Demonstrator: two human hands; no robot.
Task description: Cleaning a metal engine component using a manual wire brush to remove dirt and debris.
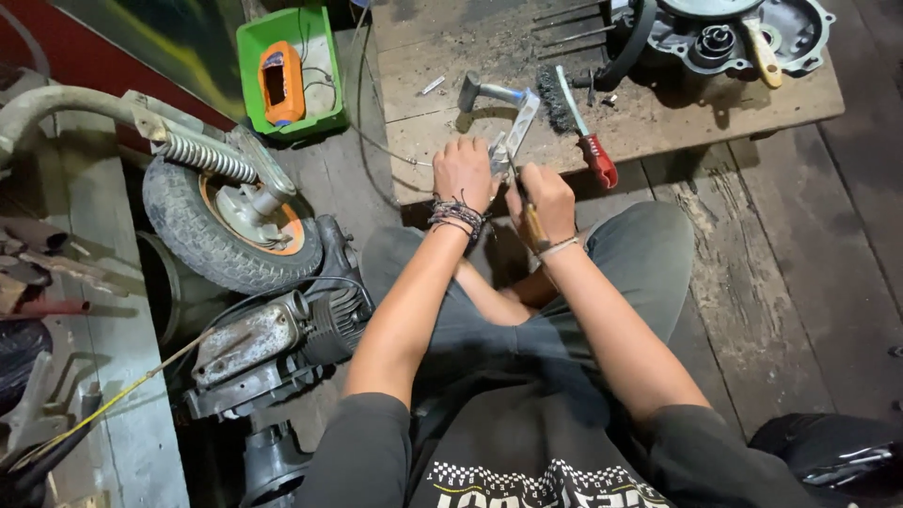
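Sitting low over a grey-trousered lap, the person has both hands up at the near edge of the worn wooden desk (pixel 658 113). Left hand (pixel 462 172), wrist wrapped in dark cord bracelets, is closed round the lower end of a bent silver metal lever (pixel 513 141) and pins it at the desk's edge. Right hand (pixel 546 196) is fisted round a thin tool with a wooden handle (pixel 534 226), its tip hidden behind the lever. Both grips look firm, fingers fully curled.

Risk, as I judge it: the tool tip sits close to the left fingers, so a slip off the metal could jab them; the lever overhangs the edge, so a loose hold might let it twist or drop.

Just beyond, a steel wire brush with a red handle (pixel 581 122) lies on the boards, a grey hammer-like tool (pixel 489 91) beside it. Off left, a small scooter wheel with an orange hub (pixel 230 212) and a grimy engine block (pixel 273 343) rest on the floor. Farther back, a green plastic tray (pixel 324 66) holds an orange part, and a dark engine casing (pixel 743 38) sits at the desk's far corner.
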